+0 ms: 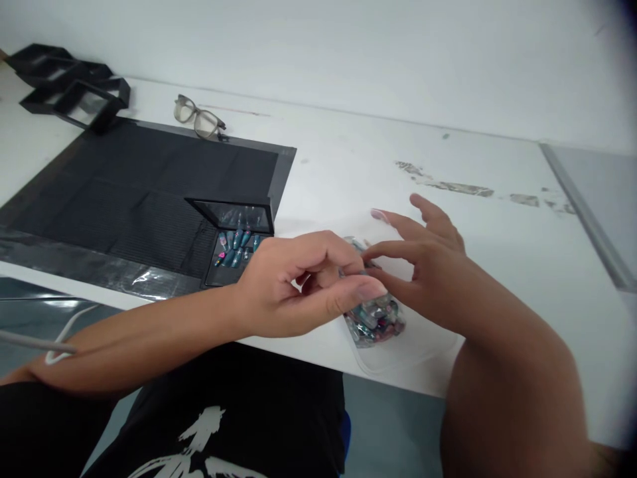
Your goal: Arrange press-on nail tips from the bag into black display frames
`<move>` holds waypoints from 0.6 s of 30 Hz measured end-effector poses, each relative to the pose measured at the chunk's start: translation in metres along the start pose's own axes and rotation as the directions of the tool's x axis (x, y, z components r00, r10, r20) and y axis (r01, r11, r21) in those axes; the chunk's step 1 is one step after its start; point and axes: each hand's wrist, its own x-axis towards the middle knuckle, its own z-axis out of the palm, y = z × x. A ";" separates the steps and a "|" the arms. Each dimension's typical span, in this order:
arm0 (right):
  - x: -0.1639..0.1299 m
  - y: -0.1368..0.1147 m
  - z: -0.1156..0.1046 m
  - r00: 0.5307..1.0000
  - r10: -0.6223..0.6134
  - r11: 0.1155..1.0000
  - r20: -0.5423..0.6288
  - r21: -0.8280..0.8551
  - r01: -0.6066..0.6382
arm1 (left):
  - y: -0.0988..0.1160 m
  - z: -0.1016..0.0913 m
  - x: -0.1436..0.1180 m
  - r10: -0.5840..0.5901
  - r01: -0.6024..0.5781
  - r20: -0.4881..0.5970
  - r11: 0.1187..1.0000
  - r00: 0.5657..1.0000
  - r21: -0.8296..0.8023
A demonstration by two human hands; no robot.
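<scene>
Cases [50, 73], black and heaped together, stand at ten o'clock of the view, at the back of the white table [502, 292]. A black mat [124, 192] spreads below them, toward nine o'clock. Clear-lensed glasses [206, 124] rest at eleven o'clock, just beside the mat's far edge. A black box [212, 275], lid raised toward twelve, stands at nine o'clock over the mat's near corner; teal nail tips [233, 247], some with pink details, are arranged inside. The left forearm enters from eight o'clock. The left hand [273, 285], just below centre, is turned on its side, its fingers curled inward and its thumb laid out toward three o'clock. Its grasp is narrow; whether it holds a piece cannot be told. Mixed nail pieces [375, 322], glossy and many-coloured, lie in a pile at five o'clock, directly below the left thumb, on a translucent tray [413, 362]. The right hand [435, 279], at three to four o'clock, bends inward from a forearm rising from five; thumb and one finger come narrowly together beside the left fingertips, the others fanned toward twelve. Anything between those tips cannot be made out. A grey-edged panel [604, 206] stands at three o'clock.
</scene>
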 end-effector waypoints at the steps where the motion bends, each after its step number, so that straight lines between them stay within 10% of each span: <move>1: 0.000 0.000 -0.001 1.000 -0.009 1.000 -0.005 0.009 0.009 | 0.000 0.000 0.000 0.004 -0.004 0.000 1.000 1.000 -0.003; 18: -0.001 0.001 -0.018 0.976 -0.103 0.972 -0.190 0.190 0.140 | 0.006 -0.004 0.000 -0.024 0.024 -0.013 1.000 1.000 -0.010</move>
